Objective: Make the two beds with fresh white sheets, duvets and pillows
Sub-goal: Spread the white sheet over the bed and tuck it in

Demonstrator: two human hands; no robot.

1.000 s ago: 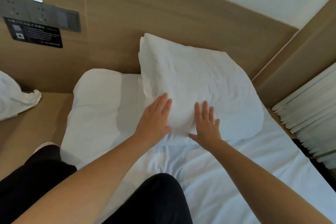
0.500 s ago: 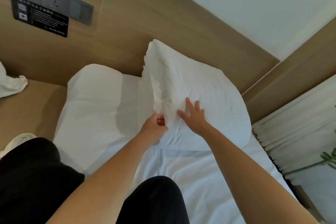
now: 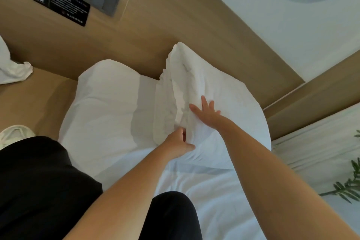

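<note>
A white pillow (image 3: 229,103) leans against the wooden headboard (image 3: 175,31) on the right half of the bed. My left hand (image 3: 180,142) pinches a ridge of its pillowcase at the near left side, fingers tucked into the fold. Flat on the pillow's top, just right of that ridge, lies my right hand (image 3: 207,112) with straight spread fingers. To the left a second white pillow (image 3: 105,103) lies flat. A wrinkled white sheet (image 3: 218,197) covers the mattress in front of me.
My knees in black trousers (image 3: 39,191) kneel on the bed. A wooden ledge (image 3: 37,101) at left carries bunched white linen (image 3: 11,72). A socket panel and black notice (image 3: 64,4) hang on the headboard. White curtains (image 3: 315,146) and a green plant (image 3: 348,183) stand at right.
One second ago both hands lay flat on the pillow's near edge. My left hand has since gathered the pillowcase into a pinched ridge, and my right hand slid further up the pillow.
</note>
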